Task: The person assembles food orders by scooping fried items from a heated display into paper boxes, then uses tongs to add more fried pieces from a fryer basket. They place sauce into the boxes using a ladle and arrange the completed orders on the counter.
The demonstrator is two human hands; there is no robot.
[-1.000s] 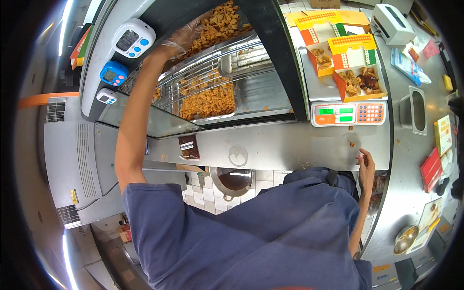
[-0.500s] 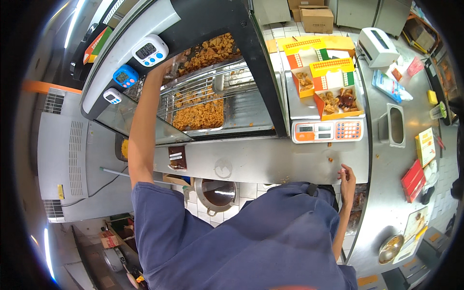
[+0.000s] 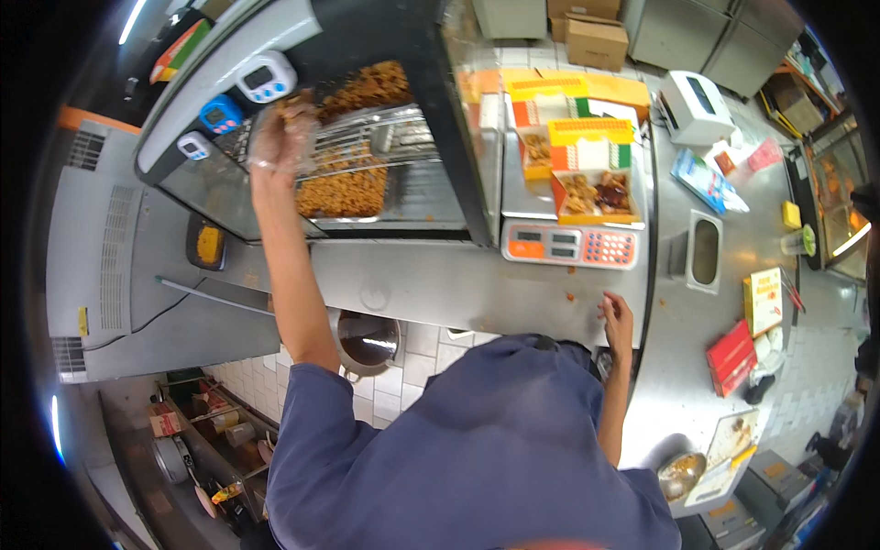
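Note:
My left hand, in a clear plastic glove, is raised at the opening of the warming cabinet. Its fingers are curled around fried pieces, partly hidden by the glove and blurred. Inside the cabinet, crumbly golden fried pieces fill a tray below a wire rack, and more fried food lies behind. My right hand hangs above the counter's right end, empty, its fingers loosely bent and apart. Beyond it, an open yellow-and-orange box with fried pieces stands on a scale, beside another filled box.
Three timers, including a blue one, sit on the cabinet's frame. A steel counter runs before me, with a dark-filled pot below. On the right bench are a white printer, a steel container, a red box and a bowl.
My left hand has come back out of the cabinet's depth toward its opening, and fried pieces show in its fingers. My right hand stays over the counter. The whole view has shifted.

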